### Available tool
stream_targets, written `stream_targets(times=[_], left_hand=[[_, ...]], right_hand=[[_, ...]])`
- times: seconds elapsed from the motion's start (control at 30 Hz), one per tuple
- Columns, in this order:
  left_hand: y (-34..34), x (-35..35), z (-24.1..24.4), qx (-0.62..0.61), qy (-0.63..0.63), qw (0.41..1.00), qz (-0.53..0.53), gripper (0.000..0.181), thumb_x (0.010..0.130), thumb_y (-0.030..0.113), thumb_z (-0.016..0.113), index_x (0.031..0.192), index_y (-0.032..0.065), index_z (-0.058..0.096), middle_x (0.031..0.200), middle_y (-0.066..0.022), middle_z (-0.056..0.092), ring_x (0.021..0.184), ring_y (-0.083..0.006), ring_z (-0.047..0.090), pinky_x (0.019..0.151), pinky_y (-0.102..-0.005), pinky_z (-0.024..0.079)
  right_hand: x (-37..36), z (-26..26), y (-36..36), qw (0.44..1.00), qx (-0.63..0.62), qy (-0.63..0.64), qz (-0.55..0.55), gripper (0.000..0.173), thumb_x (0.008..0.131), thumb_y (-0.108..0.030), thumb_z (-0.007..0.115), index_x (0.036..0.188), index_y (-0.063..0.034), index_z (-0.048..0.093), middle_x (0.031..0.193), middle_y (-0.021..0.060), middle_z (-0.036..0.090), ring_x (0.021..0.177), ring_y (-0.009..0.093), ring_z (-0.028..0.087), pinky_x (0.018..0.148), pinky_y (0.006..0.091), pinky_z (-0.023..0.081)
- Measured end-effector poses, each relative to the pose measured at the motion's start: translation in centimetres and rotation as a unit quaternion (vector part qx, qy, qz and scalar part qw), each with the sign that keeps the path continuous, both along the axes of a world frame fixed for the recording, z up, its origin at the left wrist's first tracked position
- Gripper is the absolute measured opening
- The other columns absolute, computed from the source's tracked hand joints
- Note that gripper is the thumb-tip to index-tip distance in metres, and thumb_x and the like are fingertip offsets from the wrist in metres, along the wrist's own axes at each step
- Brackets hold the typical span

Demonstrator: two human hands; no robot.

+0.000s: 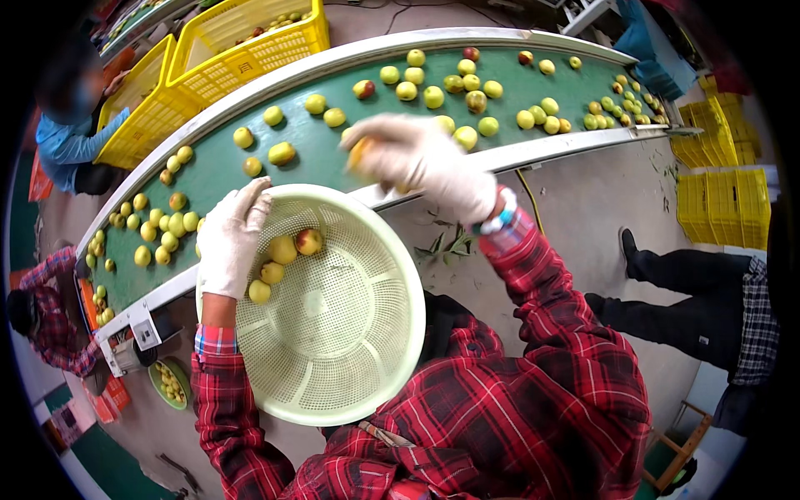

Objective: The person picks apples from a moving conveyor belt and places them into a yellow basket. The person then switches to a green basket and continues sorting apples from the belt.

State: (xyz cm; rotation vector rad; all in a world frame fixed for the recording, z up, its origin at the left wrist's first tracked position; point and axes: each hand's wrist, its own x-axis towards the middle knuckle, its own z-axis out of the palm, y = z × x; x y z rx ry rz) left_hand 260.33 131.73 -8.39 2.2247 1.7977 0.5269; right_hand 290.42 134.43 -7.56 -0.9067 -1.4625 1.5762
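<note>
My left hand [232, 240], in a white glove, rests over the left rim of a pale green plastic basket [400, 300] with mesh walls. Several yellow and reddish fruits [282, 249], which look like jujubes, lie inside near that hand. Above the edge of a green conveyor belt [206, 156], my gloved right hand [400, 156] is blurred by motion, its fingers curled round an orange-yellow fruit [360, 153]. Many green and yellow fruits [433, 97] are scattered along the belt, some with brown or red patches.
Yellow plastic crates [250, 59] stand beyond the belt, near a person in blue [78, 147]. Another person in plaid [59, 312] is at the left end. A person in dark trousers [681, 300] stands at right, below stacked yellow crates [722, 206]. A metal rail [500, 156] edges the belt.
</note>
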Motion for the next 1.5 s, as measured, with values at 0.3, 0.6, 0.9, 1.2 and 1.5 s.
stream_targets(times=[0.3, 0.6, 0.9, 1.2, 1.5], left_hand=[[0.5, 2.6, 0.3, -0.016, -0.001, 1.000, 0.017, 0.027, 0.101, 0.029, 0.067, 0.124, 0.0172, 0.074, 0.096, -0.0078, 0.071, 0.091, -0.0267, 0.071, 0.081, -0.0364, 0.056], [0.9, 4.8, 0.2, -0.019, -0.013, 0.999, 0.029, 0.027, 0.100, 0.030, 0.069, 0.122, 0.0162, 0.075, 0.096, -0.0078, 0.073, 0.091, -0.0266, 0.072, 0.082, -0.0365, 0.056], [1.7, 7.7, -0.3, 0.001, -0.022, 0.999, 0.024, 0.027, 0.098, 0.027, 0.071, 0.121, 0.0156, 0.075, 0.097, -0.0080, 0.073, 0.091, -0.0259, 0.072, 0.082, -0.0359, 0.056], [2.2, 9.1, -1.2, 0.005, 0.016, 1.000, 0.022, 0.026, 0.098, 0.026, 0.068, 0.121, 0.0164, 0.074, 0.096, -0.0078, 0.072, 0.090, -0.0269, 0.071, 0.080, -0.0362, 0.056], [3.2, 10.8, -2.2, -0.004, -0.040, 0.999, 0.011, 0.025, 0.100, 0.023, 0.067, 0.123, 0.0148, 0.073, 0.096, -0.0102, 0.071, 0.088, -0.0273, 0.071, 0.079, -0.0364, 0.056]], right_hand=[[0.5, -1.9, -0.1, 0.971, 0.215, -0.078, -0.067, 0.028, 0.087, -0.018, 0.082, 0.110, -0.0031, 0.075, 0.101, 0.0090, 0.075, 0.091, 0.019, 0.072, 0.082, 0.0314, 0.057], [17.3, -17.3, 6.6, 0.871, 0.075, -0.231, -0.427, 0.022, 0.091, -0.011, 0.072, 0.112, -0.0032, 0.078, 0.099, 0.0099, 0.079, 0.089, 0.017, 0.074, 0.084, 0.0300, 0.057], [19.6, -16.0, 18.2, 0.804, 0.111, -0.417, -0.409, 0.039, 0.090, -0.033, 0.069, 0.122, -0.0109, 0.075, 0.118, 0.0151, 0.075, 0.112, 0.035, 0.070, 0.099, 0.0426, 0.054], [15.9, -14.9, 25.4, 0.790, 0.033, -0.555, -0.257, 0.039, 0.086, -0.038, 0.074, 0.116, -0.0117, 0.078, 0.112, 0.0153, 0.076, 0.107, 0.035, 0.072, 0.097, 0.0433, 0.055], [25.1, -17.1, 16.4, 0.889, -0.195, 0.380, -0.163, 0.029, 0.103, -0.021, 0.055, 0.124, -0.0033, 0.064, 0.112, 0.0156, 0.068, 0.087, 0.028, 0.062, 0.075, 0.0355, 0.052]])
